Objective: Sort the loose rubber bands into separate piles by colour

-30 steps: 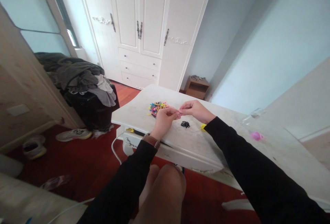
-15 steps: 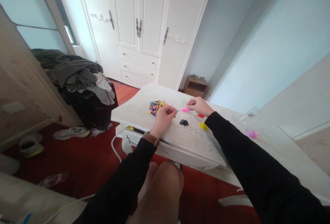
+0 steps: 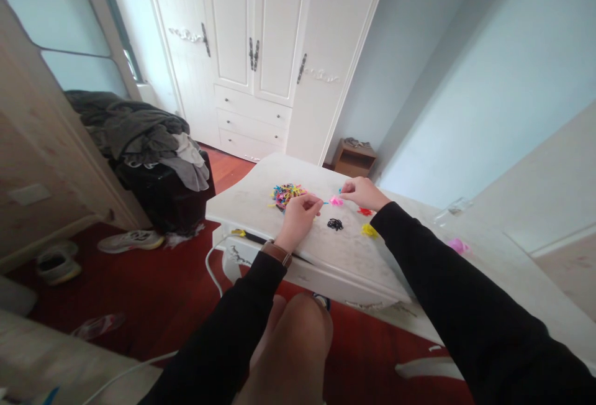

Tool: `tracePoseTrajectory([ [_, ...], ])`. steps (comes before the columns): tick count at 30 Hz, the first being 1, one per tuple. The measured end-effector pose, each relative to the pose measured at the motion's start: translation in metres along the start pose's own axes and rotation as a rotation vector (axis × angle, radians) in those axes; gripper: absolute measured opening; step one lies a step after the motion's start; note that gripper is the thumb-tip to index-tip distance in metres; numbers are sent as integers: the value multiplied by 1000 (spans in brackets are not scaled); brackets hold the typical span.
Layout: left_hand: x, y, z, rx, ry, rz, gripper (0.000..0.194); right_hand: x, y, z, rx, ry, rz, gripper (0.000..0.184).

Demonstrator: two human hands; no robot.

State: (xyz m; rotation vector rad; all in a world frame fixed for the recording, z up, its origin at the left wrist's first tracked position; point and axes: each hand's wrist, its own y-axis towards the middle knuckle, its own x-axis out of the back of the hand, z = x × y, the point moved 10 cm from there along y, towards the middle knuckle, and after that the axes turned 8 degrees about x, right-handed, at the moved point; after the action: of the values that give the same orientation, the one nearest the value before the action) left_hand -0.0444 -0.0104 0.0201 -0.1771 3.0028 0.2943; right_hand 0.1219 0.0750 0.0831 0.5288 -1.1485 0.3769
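"So, head view?"
"I'm seeing left hand (image 3: 300,218) pinching a thin blue strand (image 3: 326,202), right hand (image 3: 364,191) a blue bit (image 3: 340,191) beside a pink clump (image 3: 336,201); black clump (image 3: 334,224), red clump (image 3: 365,212), yellow clump (image 3: 369,230) are sitting separated, a multicoloured heap (image 3: 285,192) lying mixed."

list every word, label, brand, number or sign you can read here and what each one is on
None: no text can be read in this picture.
Pale shoe with dark markings, on the floor: too blurred to tell whether they are letters.
Multicoloured pile on the table: no lettering to be made out.
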Motion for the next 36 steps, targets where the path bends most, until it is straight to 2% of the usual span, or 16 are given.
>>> tracePoseTrajectory([
  [3, -1, -1, 0, 6, 0, 11, 15, 8, -7, 27, 72, 39, 37, 13],
  [7, -2, -2, 0, 11, 18, 22, 16, -8, -21, 67, 180, 252, 166, 25],
  [9, -2, -2, -1, 11, 28, 25, 16, -16, -24, 75, 189, 271, 162, 24],
  [15, -4, -2, -3, -7, 49, 45, 14, -24, -27, 74, 173, 255, 147, 23],
  [22, -9, 0, 2, 8, 96, 71, 17, -10, -33, 72, 203, 218, 77, 25],
  [28, -14, 0, 3, 8, 146, 108, 18, -12, -37, 71, 220, 212, 83, 27],
  [33, -14, 0, 1, -5, 166, 79, 17, 4, -37, 61, 261, 198, 11, 28],
  [36, -14, 0, 1, 0, 189, 73, 17, 23, -37, 43, 208, 179, -84, 27],
])
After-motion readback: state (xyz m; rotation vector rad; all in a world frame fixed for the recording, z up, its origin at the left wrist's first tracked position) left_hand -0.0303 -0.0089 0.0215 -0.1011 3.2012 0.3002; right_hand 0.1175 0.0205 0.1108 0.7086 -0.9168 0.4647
